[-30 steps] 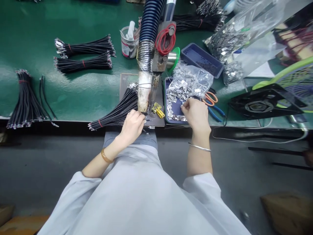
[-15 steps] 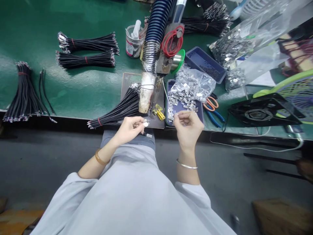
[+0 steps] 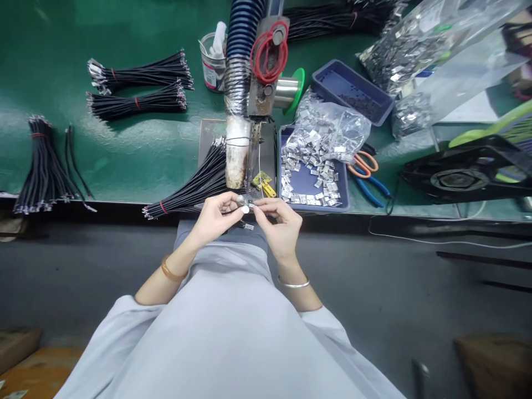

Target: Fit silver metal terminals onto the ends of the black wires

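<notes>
Low in front of the bench edge my two hands meet fingertip to fingertip. My left hand (image 3: 220,218) is closed in a pinch on a black cable (image 3: 238,224), mostly hidden by the fingers; a metal plug end (image 3: 248,226) shows just beneath. Between the thumb and finger of my right hand (image 3: 280,224) is a small metal connector (image 3: 251,206), largely covered. Directly above stand the soldering fixture (image 3: 255,149) and a thin solder wire (image 3: 260,166) running down. Just behind my left hand lies a bundle of black cables (image 3: 199,183).
To the right sits a blue tray (image 3: 305,176) of loose metal connectors, beside pliers (image 3: 369,185) and orange-handled scissors (image 3: 364,165). A ribbed hose (image 3: 243,33) hangs close above the hands. More cable bundles (image 3: 137,102) lie left; a black fan (image 3: 461,177) stands right.
My right hand has moved left from the connector tray to meet my left hand, bringing a small connector. My left hand has stayed nearly in place. The view has shifted slightly.
</notes>
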### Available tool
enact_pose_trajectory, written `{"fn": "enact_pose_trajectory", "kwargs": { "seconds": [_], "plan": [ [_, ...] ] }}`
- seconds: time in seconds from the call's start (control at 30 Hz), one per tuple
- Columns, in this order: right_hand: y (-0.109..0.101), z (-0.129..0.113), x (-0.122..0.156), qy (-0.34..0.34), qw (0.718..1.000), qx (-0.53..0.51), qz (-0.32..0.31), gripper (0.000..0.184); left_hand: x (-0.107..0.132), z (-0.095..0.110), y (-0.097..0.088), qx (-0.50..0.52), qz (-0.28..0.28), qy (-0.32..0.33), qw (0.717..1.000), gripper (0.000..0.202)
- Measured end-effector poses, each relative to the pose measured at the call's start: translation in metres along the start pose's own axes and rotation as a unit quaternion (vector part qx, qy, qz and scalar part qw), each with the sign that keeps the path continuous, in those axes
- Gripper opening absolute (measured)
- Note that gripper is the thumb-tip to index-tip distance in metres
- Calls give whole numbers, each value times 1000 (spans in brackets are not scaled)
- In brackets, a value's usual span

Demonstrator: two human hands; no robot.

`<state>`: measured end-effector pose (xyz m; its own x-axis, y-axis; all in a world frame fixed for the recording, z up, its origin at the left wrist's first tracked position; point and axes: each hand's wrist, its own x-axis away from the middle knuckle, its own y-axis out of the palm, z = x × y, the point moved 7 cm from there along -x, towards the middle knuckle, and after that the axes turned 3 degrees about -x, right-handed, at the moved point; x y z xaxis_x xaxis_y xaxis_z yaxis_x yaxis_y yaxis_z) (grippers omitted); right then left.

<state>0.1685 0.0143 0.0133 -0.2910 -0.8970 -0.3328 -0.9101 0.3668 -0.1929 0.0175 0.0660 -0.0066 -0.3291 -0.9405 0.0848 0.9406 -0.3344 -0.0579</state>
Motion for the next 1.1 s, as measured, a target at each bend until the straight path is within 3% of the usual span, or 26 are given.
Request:
{"fn": "enact_pose_trajectory", "kwargs": {
  "seconds": [0.13,0.4,0.6,0.77,0.93,1.1],
  "plan": [
    [1,-1,0,11,1000,-11,-12,12,0,-2,0,11,14,-10,1000,27],
    [10,10,3,75,990,-108,-53,14,0,0,3,39,-30,-29,998,28],
    [-6,-4,1,-8,998,-37,58,10,-1,-2,0,48,-1,-21,999,24],
    [9,5,-1,41,996,-70,-28,7,1,3,-1,20,2,11,1000,19],
    [11,9,1,62,994,-82,-27,6,3,6,0,-23,7,38,999,18],
    [12,4,1,34,998,-47,-31,9,4,8,1,-45,7,50,998,17]
  ]
}}
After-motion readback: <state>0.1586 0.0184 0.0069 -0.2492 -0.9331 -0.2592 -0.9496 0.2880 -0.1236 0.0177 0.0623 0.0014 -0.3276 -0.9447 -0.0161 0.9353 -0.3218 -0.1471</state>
